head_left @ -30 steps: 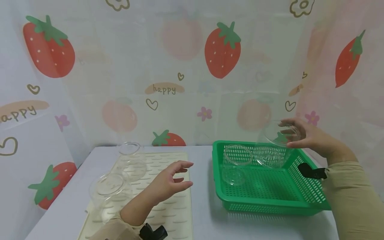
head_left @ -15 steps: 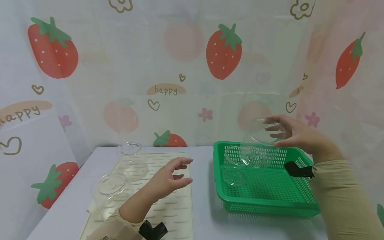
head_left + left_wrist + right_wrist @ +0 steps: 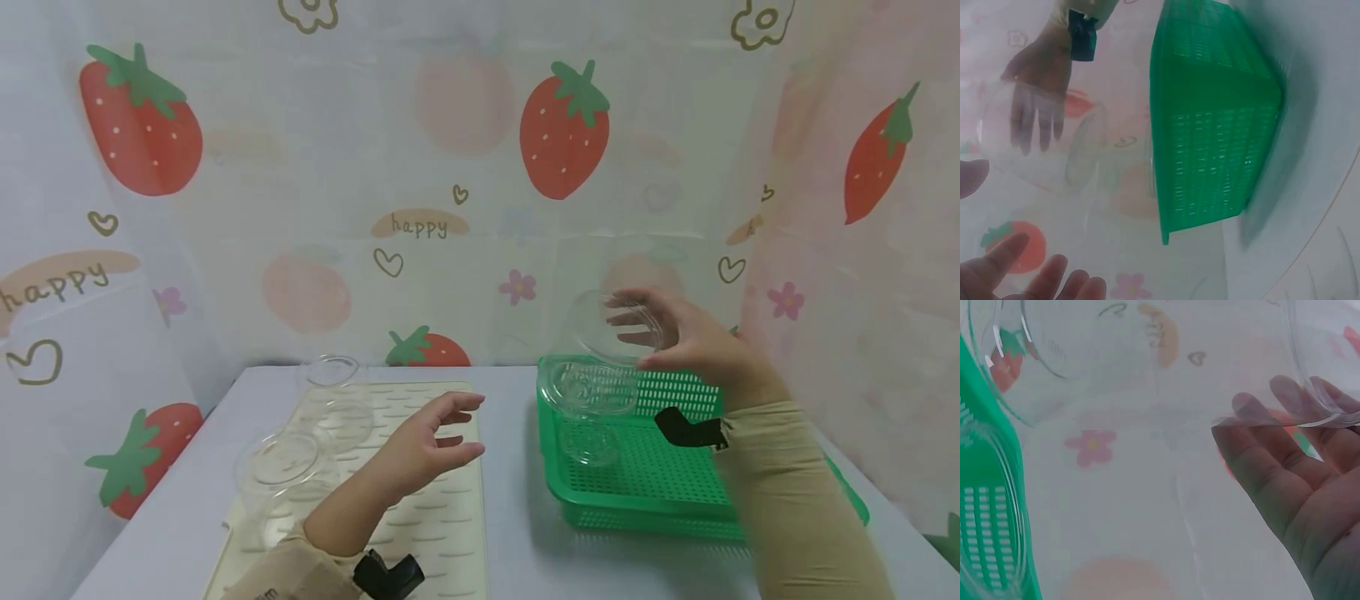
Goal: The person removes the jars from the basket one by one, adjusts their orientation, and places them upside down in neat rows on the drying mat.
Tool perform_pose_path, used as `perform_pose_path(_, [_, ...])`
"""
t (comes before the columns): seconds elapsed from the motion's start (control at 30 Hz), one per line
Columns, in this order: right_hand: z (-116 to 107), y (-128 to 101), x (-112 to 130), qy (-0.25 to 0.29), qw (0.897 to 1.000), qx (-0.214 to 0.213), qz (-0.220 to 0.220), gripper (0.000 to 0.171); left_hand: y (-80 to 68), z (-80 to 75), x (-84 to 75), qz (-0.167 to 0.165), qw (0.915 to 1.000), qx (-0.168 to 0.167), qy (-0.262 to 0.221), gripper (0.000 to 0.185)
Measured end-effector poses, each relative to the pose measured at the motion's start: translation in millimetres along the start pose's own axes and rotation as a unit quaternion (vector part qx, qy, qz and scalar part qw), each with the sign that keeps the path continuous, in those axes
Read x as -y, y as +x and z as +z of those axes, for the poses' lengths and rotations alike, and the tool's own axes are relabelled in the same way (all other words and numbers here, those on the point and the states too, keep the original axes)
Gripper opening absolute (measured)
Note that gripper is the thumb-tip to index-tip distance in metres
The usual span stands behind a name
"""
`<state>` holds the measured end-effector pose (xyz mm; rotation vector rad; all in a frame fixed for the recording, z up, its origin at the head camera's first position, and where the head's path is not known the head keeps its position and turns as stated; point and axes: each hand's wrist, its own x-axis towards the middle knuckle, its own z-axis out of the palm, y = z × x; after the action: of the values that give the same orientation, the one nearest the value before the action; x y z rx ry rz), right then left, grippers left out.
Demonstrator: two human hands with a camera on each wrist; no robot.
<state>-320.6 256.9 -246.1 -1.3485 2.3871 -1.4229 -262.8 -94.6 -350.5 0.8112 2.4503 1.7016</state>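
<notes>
I count five clear glass bowls: two on the drying mat (image 3: 420,500), at (image 3: 330,392) and (image 3: 281,475), two in the green basket (image 3: 645,492), at (image 3: 592,387) and (image 3: 590,442), and one held up (image 3: 611,325). One mat, one basket (both on the same table). I see two hands, left (image 3: 420,446) and right (image 3: 693,342).

"happy" on backdrop (image 3: 420,223) centre, "happy" again on left backdrop panel
</notes>
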Motion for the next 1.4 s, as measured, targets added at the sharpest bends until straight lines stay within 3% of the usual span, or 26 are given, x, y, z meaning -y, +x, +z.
perform_pose_path(0.13, [14,10,-3,0.045,0.998,-0.006,-0.045,0.075,0.1,-1.5,2.9,0.005,1.0000,-0.006,-0.002,0.052])
perform_pose_path(0.33, [38,21,-7,0.124,0.986,-0.019,-0.113,0.076,-0.5,-5.3,2.9,0.014,0.9997,-0.010,-0.017,0.054])
perform_pose_path(0.57, [63,26,-13,0.184,0.972,-0.058,-0.133,0.078,-4.1,-9.4,-2.3,0.016,0.9996,-0.014,-0.020,0.057])
perform_pose_path(0.77, [83,30,-13,0.235,0.954,-0.087,-0.163,0.075,-4.3,-13.5,-2.4,0.024,0.9991,-0.014,-0.033,0.060])
perform_pose_path(1.2, [129,32,-15,0.293,0.917,-0.157,-0.222,0.078,-6.9,-18.0,-5.9,0.072,0.9927,0.004,-0.097,0.074])
perform_pose_path(1.4, [144,33,-26,0.334,0.899,-0.155,-0.235,0.076,-7.8,-17.3,-5.1,0.092,0.9870,0.000,-0.132,0.078])
